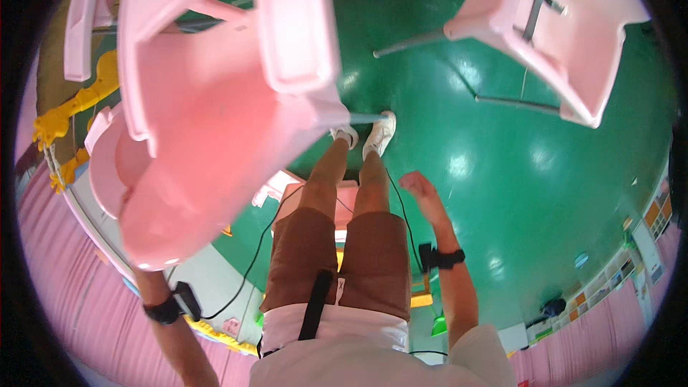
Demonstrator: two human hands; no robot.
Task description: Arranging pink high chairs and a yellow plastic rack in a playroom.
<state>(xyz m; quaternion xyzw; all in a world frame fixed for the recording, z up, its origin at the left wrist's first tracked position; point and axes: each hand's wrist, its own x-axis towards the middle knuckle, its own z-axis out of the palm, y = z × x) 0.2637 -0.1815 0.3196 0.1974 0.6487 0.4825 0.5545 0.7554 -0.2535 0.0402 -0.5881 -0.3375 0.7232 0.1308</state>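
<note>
A large pink plastic chair [208, 107] with openings in its moulded shell looms tilted and slightly blurred at the upper left, close to me. My left arm reaches up to its lower edge, and my left wrist [150, 287] wears a black band with a small device. The chair hides that hand's fingers, but it appears to hold the chair up. To the right of my legs, my right hand [420, 192] hangs over the green floor [459, 165], with fingers loosely bent and nothing in them. Its wrist carries a similar black band.
Another pink chair [552, 36] with metal legs stands at the upper right. More pink pieces [115, 161] show behind the lifted chair, near a yellow knobbly object [75, 111]. Thin black cables [252, 272] run from my wrists. Low shelves [598, 290] line the far lower right.
</note>
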